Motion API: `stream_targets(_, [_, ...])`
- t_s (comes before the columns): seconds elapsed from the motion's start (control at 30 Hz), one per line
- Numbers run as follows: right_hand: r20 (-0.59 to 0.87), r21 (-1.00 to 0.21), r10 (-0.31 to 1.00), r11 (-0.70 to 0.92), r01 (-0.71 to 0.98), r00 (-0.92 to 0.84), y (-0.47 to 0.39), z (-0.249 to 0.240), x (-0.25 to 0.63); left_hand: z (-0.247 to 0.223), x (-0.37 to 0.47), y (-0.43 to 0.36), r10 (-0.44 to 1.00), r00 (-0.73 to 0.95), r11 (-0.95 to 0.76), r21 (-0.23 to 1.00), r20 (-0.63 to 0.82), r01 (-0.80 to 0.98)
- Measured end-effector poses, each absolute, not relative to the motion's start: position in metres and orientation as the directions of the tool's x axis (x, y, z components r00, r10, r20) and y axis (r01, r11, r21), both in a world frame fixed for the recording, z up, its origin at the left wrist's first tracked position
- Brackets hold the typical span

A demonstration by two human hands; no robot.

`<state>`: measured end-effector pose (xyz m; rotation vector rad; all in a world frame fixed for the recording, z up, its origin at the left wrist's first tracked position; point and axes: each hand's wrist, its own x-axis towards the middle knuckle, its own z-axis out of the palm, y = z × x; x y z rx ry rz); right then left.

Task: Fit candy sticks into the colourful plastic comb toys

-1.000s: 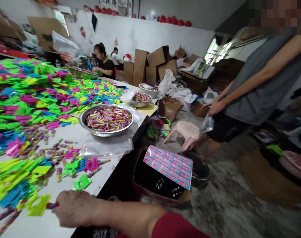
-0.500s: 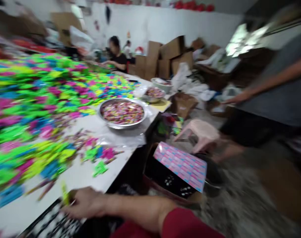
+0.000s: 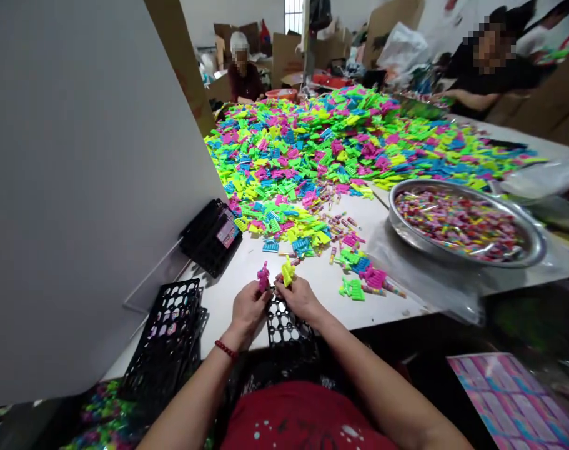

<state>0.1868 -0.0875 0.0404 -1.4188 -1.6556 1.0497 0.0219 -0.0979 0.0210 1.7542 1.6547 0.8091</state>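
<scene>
Fingers pinched on both sides, and here you are at the table's (image 3: 350, 316) near edge: your left hand (image 3: 249, 305) is closed on a pink plastic toy piece (image 3: 263, 276), your right hand (image 3: 303, 299) on a yellow plastic toy piece (image 3: 288, 270), both pieces upright just above your fingers. Whether a tube sits below either one, I can't tell; your fingers hide it. Right beneath, the black lattice tray (image 3: 288, 344) reaches towards you, its far end partly behind your hands. Looks like the loading step, pieces being set into the tray's openings. The next move calls for lining each base up with an opening, pressing gently so neither tips, then easing your fingers apart. Far side, that multicoloured heap (image 3: 312, 153) sprawls across; to the right, a metal bowl (image 3: 406, 232) of small wrapped tubes (image 3: 457, 219); left, more black trays (image 3: 148, 369).
</scene>
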Motion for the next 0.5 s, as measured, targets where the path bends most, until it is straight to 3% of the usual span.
stream_targets(0.3, [0.065,-0.743,0.962,0.225,0.631,-0.266,-0.0877,0.0446,0.1821,0.0179,0.0203,-0.0975,0.999,0.042,-0.053,0.779,0.034,0.625])
stream_targets(0.5, [0.098,-0.666,0.922,0.34,0.664,-0.374,-0.0849,0.0412,0.1868,0.0121,0.0184,-0.0958,0.998,0.055,-0.056,0.794,0.029,0.606])
